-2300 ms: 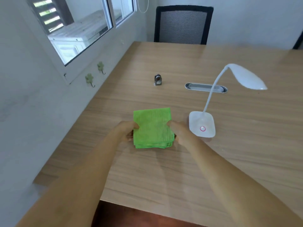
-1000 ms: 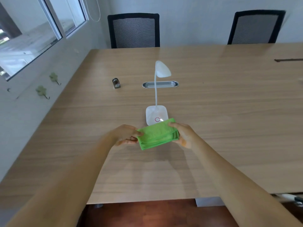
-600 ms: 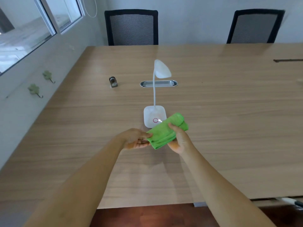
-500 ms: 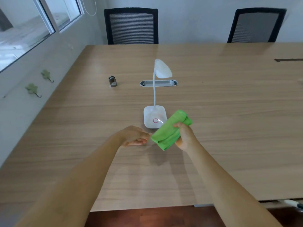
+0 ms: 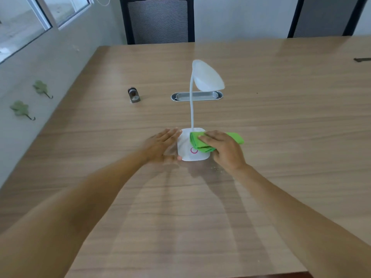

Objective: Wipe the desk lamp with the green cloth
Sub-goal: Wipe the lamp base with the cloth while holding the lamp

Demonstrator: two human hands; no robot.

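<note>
Around the desk lamp point(image 5: 193, 151) my hands have bare table point(image 5: 281, 157), only its neck point(image 5: 191, 109) rising behind.

Single head-worn wide-angle view, looking forward and steeply down across the light wooden table point(image 5: 281, 137). Both bare forearms enter from the bottom edge, close to the lens. Two black mesh-backed chairs point(image 5: 160, 19) line the far edge.

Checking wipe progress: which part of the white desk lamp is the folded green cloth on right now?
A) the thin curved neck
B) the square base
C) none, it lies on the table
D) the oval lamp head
B: the right hand presses the folded green cloth onto the white desk lamp's square base.
</note>
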